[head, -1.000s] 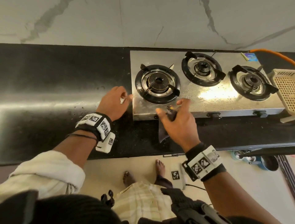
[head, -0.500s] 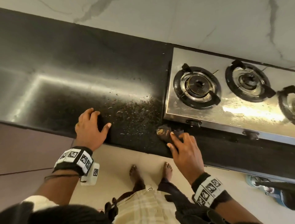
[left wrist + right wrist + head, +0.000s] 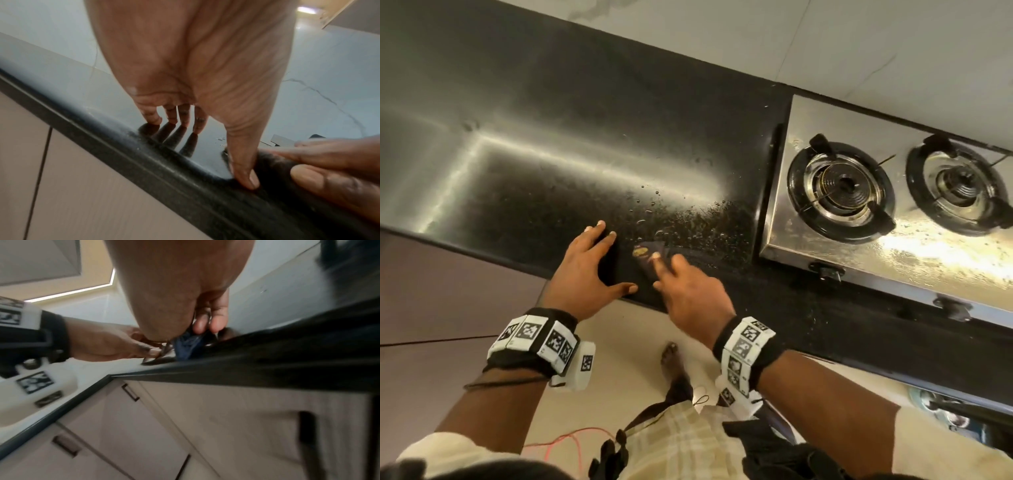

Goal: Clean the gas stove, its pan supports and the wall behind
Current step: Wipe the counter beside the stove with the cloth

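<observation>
**Gas stove and wiping cloth at the counter edge**

Gas stove [image 3: 887, 219]: stainless top, set at the right of the black countertop [image 3: 551, 144] against the pale marbled wall [image 3: 825, 44]; two black pan supports [image 3: 840, 192] in view, seated over their burners. Steel surface streaked and spotted, probably wet and slippery. Judged heavy and rigid as a body; best steadied by the front rim, well clear of the control knobs [image 3: 827, 272]. Pan supports likely stiff, fairly heavy and loose on their seats; best lifted by the outer ring, not the prongs.

Dark cloth [image 3: 650, 253]: soft, limp, apparently damp, bunched at the front edge of the counter, well left of the stove, among scattered water droplets [image 3: 671, 219]. Easily gathered from the middle of the bundle.

Right hand [image 3: 688, 287]: over the cloth, fingertips pressing or pinching into the folds; curl around the fabric not certain from any view. Left hand [image 3: 589, 270]: flat and spread on the counter just beside the cloth, fingers straight, thumb at the front lip, holding nothing.

Cabinet fronts [image 3: 144, 426] below the counter.
</observation>
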The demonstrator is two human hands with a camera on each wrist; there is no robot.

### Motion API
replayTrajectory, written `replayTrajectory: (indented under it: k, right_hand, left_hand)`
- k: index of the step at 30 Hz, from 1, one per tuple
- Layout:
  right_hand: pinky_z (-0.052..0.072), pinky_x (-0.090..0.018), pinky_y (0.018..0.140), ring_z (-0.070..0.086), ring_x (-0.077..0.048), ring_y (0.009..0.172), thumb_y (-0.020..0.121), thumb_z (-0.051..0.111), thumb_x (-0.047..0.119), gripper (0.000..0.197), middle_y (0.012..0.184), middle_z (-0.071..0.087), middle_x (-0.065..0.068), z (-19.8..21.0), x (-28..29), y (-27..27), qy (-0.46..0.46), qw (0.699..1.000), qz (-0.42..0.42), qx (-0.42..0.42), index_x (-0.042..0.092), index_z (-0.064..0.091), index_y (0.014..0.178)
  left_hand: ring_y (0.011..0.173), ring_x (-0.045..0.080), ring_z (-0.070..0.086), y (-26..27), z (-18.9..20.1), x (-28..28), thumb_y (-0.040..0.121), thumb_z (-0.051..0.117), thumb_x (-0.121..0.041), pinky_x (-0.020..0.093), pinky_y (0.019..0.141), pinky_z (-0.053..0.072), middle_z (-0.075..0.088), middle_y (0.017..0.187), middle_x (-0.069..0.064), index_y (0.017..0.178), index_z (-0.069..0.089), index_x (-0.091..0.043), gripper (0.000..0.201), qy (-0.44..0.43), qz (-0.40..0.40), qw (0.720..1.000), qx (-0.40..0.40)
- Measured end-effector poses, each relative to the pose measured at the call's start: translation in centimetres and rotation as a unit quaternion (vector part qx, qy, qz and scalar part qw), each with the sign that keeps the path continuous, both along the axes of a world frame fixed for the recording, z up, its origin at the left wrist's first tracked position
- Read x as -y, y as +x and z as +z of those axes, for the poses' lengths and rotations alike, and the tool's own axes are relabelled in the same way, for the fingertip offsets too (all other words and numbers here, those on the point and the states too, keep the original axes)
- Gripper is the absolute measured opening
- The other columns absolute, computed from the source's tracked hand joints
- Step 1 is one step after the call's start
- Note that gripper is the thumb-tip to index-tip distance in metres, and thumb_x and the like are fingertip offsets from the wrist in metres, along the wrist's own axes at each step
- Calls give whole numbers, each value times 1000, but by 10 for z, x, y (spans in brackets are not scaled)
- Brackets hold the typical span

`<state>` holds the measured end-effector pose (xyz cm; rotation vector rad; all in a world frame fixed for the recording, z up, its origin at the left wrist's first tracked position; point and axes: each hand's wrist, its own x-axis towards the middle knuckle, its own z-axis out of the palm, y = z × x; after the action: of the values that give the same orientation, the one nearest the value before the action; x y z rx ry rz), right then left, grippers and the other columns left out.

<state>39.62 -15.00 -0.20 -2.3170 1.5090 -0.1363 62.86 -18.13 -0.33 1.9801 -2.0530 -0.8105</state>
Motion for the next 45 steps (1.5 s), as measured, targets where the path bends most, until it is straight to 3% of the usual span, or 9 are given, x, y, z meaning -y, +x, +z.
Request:
replayTrajectory:
  k: [5,8,16,20,23,28,32,39,45]
  right_hand:
    - [56,-37,65,69,-26,82,109,41,18,61,132,46,-13,8,38,-32,4,976,-189,-103,5,20,164]
    - [55,-39,71,70,-32,89,106,42,12,63,137,44,-16,12,62,-7,30,972,-219,-73,2,19,164]
    - [51,-40,66,63,-27,84,104,53,21,54,126,47,-9,6,96,58,15,1000,0,-26,18,40,157]
    - [50,-39,63,57,-25,89,100,62,28,56,122,47,-6,3,46,29,15,990,140,22,31,44,154]
    - [51,-37,63,59,-23,94,101,59,31,58,128,46,-5,8,18,-12,15,989,145,-28,34,39,155]
    - [45,-36,67,68,-25,89,108,46,26,68,136,42,-13,24,10,-60,43,978,-129,-159,26,11,167]
    - [53,-33,67,67,-21,84,109,45,23,67,128,49,-14,25,-12,-74,59,959,-195,-196,21,12,167]
    - [50,-25,73,57,-13,85,108,51,26,64,141,38,-9,27,-68,-94,132,975,-148,-99,33,19,163]
    - [48,-26,68,53,-14,80,109,49,35,53,130,46,-3,35,-78,-137,143,987,-44,-64,39,30,158]
  left_hand:
    - [158,16,9,1,2,-1,69,91,-53,42,127,18,16,171,-8,160,37,-21,110,-1,8,1000,-3]
    - [158,15,9,0,3,-1,68,92,-52,41,128,17,17,171,-8,160,37,-20,112,0,11,1000,-10]
    - [158,16,15,-2,0,-4,59,98,-44,43,128,22,15,172,-1,165,11,-17,140,8,69,996,-63]
    - [156,21,21,-1,-2,-4,54,101,-40,46,126,25,22,170,4,165,11,-16,145,0,73,993,-90]
    - [159,23,3,-6,-4,-8,50,100,-51,50,128,16,10,173,5,165,13,-14,149,-5,3,999,-40]
    - [159,19,-8,-23,-4,-15,59,92,-61,49,127,1,0,174,1,165,14,-17,139,-8,-36,999,5]
    - [159,17,-11,-44,0,-19,66,89,-60,47,126,-1,-3,174,-1,165,16,-17,131,-7,-74,997,8]
    - [159,16,-11,-101,9,-20,77,85,-50,42,126,-3,-5,173,-4,163,22,-21,111,9,-154,988,-15]
    - [159,10,-8,-135,15,-19,94,66,-12,45,129,5,5,173,-7,160,35,-20,72,20,-200,977,-75]
